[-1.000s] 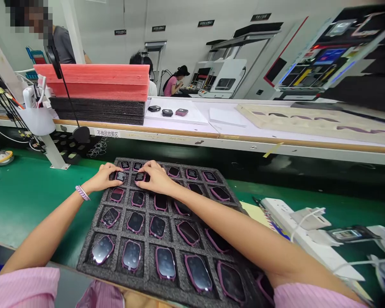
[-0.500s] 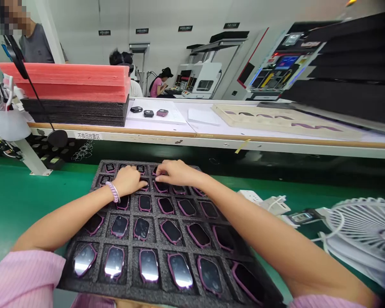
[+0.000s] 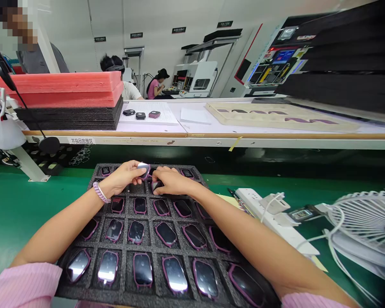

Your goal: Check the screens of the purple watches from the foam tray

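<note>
A black foam tray [image 3: 125,248] lies on the bench, its compartments holding strapless smartwatches with purple frames and dark glossy faces. My left hand [image 3: 123,176], with a lilac coil band at its wrist, pinches one smartwatch [image 3: 143,170] and holds it raised above the far rows. Just to the right, my right hand [image 3: 171,180] has thumb and fingers closed on another smartwatch [image 3: 157,185], tilted in its second-row compartment. Part of that watch is hidden by the fingers. Nearer me, several smartwatches [image 3: 143,269] rest face up in the front row.
A white power strip [image 3: 269,218] and a white fan [image 3: 368,231] stand on the right. The raised shelf [image 3: 195,129] carries red foam [image 3: 60,87], three small watch bodies [image 3: 140,115] and a beige tray [image 3: 276,119]. Other people are in the background.
My left hand has lifted a smartwatch out of the tray and turned it up. My right hand has come slightly nearer, gripping a watch that is now tilted.
</note>
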Motion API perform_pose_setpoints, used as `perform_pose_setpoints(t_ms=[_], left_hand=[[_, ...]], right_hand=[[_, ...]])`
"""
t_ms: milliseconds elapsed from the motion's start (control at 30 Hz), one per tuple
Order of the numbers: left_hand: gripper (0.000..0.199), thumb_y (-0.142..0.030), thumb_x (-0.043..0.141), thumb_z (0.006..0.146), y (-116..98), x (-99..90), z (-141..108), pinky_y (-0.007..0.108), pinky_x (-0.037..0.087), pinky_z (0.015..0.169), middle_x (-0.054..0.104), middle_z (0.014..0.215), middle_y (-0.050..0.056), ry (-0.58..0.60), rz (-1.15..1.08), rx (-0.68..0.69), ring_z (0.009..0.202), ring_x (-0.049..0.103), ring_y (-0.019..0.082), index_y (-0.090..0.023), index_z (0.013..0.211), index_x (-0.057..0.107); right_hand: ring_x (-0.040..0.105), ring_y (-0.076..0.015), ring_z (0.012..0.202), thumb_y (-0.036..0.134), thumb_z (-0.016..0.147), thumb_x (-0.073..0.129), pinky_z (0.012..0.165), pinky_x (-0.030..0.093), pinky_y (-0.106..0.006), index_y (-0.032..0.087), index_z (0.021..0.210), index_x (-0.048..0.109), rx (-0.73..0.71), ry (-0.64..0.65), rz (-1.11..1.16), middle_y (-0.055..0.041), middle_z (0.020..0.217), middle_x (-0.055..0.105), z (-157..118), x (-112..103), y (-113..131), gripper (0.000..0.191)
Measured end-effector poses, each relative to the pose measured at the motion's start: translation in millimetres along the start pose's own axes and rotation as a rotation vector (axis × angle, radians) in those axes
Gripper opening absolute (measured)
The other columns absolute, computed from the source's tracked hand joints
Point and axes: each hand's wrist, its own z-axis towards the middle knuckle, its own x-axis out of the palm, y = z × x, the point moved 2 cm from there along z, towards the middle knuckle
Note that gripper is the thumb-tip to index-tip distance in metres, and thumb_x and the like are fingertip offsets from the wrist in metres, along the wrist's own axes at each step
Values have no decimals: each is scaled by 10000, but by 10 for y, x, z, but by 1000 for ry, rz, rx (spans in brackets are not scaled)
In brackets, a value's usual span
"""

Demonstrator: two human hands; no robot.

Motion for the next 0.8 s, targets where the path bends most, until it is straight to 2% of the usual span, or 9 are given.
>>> perform_pose_setpoints(t_ms=[33, 100, 167, 200, 300, 367, 433, 533, 800], left_hand=[[302, -407, 681, 828, 2, 12, -11, 218, 425, 584, 560, 748, 6, -5, -106, -12, 595, 529, 97, -159, 899, 525], [330, -415, 702, 795, 39, 36, -38, 201, 383, 555, 524, 725, -14, -35, -153, -13, 566, 487, 77, -161, 879, 508], [311, -361, 713, 775, 108, 57, -76, 199, 317, 510, 494, 697, -34, -73, -160, -18, 529, 435, 67, -160, 892, 507], [297, -329, 710, 771, 145, 66, -99, 204, 292, 498, 484, 686, -43, -91, -161, -23, 516, 412, 66, -160, 911, 509], [256, -244, 685, 783, 216, 69, -175, 225, 353, 563, 537, 754, -26, -185, -80, 17, 597, 464, 93, -157, 975, 539], [224, -193, 655, 796, 222, 56, -215, 251, 431, 705, 592, 861, 5, -257, 37, 92, 755, 543, 129, -158, 998, 565], [217, -163, 626, 806, 221, 43, -234, 285, 454, 837, 620, 963, 33, -293, 132, 154, 902, 573, 166, -161, 1016, 570], [255, -156, 615, 802, 243, 28, -229, 310, 461, 868, 624, 1018, 47, -294, 194, 177, 955, 578, 191, -171, 1050, 556], [240, -168, 589, 800, 270, 34, -247, 315, 470, 858, 627, 1009, 41, -288, 293, 237, 942, 586, 197, -191, 1036, 557]], right_hand=[[608, -333, 975, 150, 727, 799, 869, 477, -434, 177, 796, 569, -5, -34, 40, -83, 918, 621, 0, 9, 12, 241], [635, -255, 873, 173, 829, 672, 780, 510, -357, 190, 834, 490, -20, -95, 134, -59, 912, 634, -8, 54, 41, 183], [636, -186, 709, 280, 930, 573, 622, 506, -276, 201, 919, 449, -29, -113, 428, -49, 916, 655, -19, 136, 66, 147], [612, -157, 620, 369, 951, 573, 538, 473, -239, 201, 963, 448, -27, -112, 643, -48, 915, 664, -25, 182, 74, 209], [545, -106, 506, 553, 849, 756, 438, 389, -195, 176, 1054, 518, 13, -84, 1271, -51, 887, 675, -47, 303, 93, 491], [621, -129, 608, 521, 799, 848, 523, 477, -211, 160, 1119, 576, 28, -44, 1474, -54, 889, 678, -67, 341, 115, 554], [696, -171, 780, 467, 791, 891, 706, 563, -254, 165, 1210, 588, 12, 0, 1577, -58, 934, 683, -87, 347, 143, 599], [722, -198, 903, 415, 798, 915, 869, 577, -313, 199, 1282, 566, -28, -2, 1595, -57, 1036, 676, -110, 325, 165, 634], [725, -199, 910, 381, 813, 905, 880, 596, -353, 229, 1218, 570, -109, -29, 1533, -42, 1119, 625, -172, 243, 192, 548]])
